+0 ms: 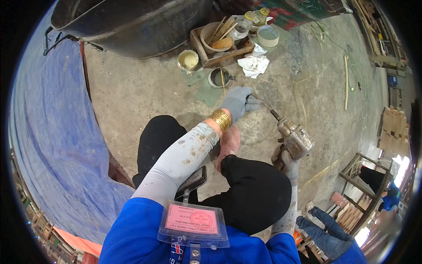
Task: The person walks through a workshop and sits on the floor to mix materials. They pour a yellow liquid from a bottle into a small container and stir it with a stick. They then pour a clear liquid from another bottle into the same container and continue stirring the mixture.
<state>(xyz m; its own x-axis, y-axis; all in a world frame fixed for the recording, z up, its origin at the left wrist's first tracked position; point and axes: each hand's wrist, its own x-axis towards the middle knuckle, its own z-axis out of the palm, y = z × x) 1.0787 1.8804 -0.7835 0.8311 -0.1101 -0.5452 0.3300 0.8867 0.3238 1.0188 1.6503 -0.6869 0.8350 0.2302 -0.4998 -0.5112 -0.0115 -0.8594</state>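
Observation:
My left hand [239, 102], in a grey glove with gold bangles at the wrist, grips the thin metal bit [264, 105] at the front of a worn handheld power drill [295, 138]. My right hand [285, 162], also gloved, is closed on the drill's handle from below. The drill points up-left, above the concrete floor [145, 92]. I sit low with my knees in black trousers [252, 189] and a pink sandal [228, 145] under the hands.
A wooden tray [220, 44] holds a bowl with sticks and bottles. Beside it lie a cup of pale liquid [188, 60], a small tin [219, 77] and a white rag [254, 64]. A blue tarp [52, 145] is at the left. Another person [329, 233] sits at the lower right.

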